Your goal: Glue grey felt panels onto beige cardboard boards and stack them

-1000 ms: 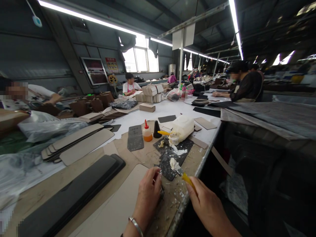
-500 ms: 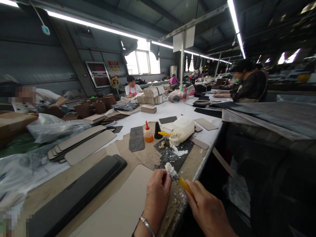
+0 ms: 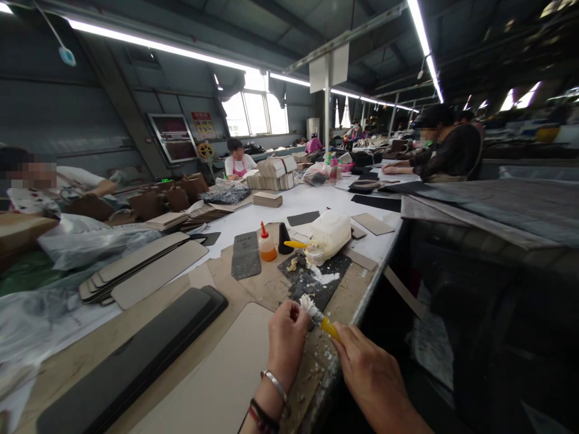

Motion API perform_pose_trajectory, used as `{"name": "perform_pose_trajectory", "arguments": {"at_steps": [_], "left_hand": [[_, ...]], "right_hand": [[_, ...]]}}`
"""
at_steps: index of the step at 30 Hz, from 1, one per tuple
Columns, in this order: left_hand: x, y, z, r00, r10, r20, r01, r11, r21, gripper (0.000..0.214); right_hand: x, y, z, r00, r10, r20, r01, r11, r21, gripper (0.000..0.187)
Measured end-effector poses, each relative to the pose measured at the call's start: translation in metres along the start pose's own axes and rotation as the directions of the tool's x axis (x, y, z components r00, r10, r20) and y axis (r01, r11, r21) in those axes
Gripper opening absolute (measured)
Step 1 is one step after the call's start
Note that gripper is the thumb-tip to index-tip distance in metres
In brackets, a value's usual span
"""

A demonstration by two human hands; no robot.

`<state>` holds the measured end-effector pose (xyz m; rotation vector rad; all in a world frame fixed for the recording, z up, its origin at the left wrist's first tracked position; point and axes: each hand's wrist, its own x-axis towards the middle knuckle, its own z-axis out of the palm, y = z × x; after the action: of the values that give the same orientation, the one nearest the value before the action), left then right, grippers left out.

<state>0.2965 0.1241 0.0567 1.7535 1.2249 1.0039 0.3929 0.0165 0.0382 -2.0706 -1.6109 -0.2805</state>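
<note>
At the lower centre of the frame, the yellow-handled applicator with white-paste-coated head (image 3: 331, 329), gripped by the right hand (image 3: 373, 369), has its long axis directed upper left, placing the head just beside the left hand (image 3: 287, 333) (fingers curled; whether they pinch anything cannot be told).

You have dim light from long ceiling tubes (image 3: 158, 46) and a window (image 3: 256, 113) glaring almost pure white. The tabletop (image 3: 312, 199) ahead of you is bright; below its right edge, shadow swallows detail. Wide-angle distortion stretches your picture's edges; the far background (image 3: 362, 141) looks soft.
</note>
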Motion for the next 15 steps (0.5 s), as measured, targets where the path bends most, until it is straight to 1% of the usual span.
{"name": "perform_pose_trajectory", "arguments": {"at_steps": [2,3,6,8,9,11,13,15], "left_hand": [[0.005,-0.003,-0.003,0.999,-0.054,0.009,0.054,0.997,-0.050,0.017],[0.009,-0.005,-0.008,0.996,-0.085,0.005,0.085,0.993,-0.076,0.017],[0.020,-0.015,-0.031,0.984,-0.176,-0.035,0.168,0.972,-0.166,0.025],[0.024,-0.020,-0.044,0.979,-0.196,-0.047,0.182,0.959,-0.217,0.032],[0.024,-0.022,-0.047,0.981,-0.191,-0.030,0.179,0.956,-0.231,0.035],[0.018,-0.022,-0.044,0.987,-0.160,0.030,0.163,0.957,-0.238,0.039],[0.008,-0.020,-0.031,0.988,-0.119,0.095,0.138,0.965,-0.224,0.040],[0.000,-0.016,-0.017,0.988,-0.073,0.139,0.099,0.976,-0.194,0.035]], "right_hand": [[0.000,0.003,0.000,1.000,0.002,-0.003,-0.002,1.000,0.000,0.029],[-0.001,0.006,0.000,1.000,0.003,-0.011,-0.003,1.000,-0.004,0.030],[-0.003,0.021,-0.004,0.997,0.037,-0.067,-0.039,0.998,-0.038,0.032],[-0.004,0.030,-0.007,0.994,0.059,-0.094,-0.065,0.996,-0.059,0.033],[-0.004,0.033,-0.007,0.994,0.059,-0.096,-0.065,0.996,-0.062,0.034],[-0.003,0.032,-0.008,0.995,0.042,-0.095,-0.048,0.997,-0.059,0.035],[-0.001,0.027,-0.007,0.994,0.018,-0.110,-0.023,0.999,-0.047,0.036],[0.001,0.020,-0.007,0.992,-0.017,-0.126,0.013,0.999,-0.033,0.037]]}}
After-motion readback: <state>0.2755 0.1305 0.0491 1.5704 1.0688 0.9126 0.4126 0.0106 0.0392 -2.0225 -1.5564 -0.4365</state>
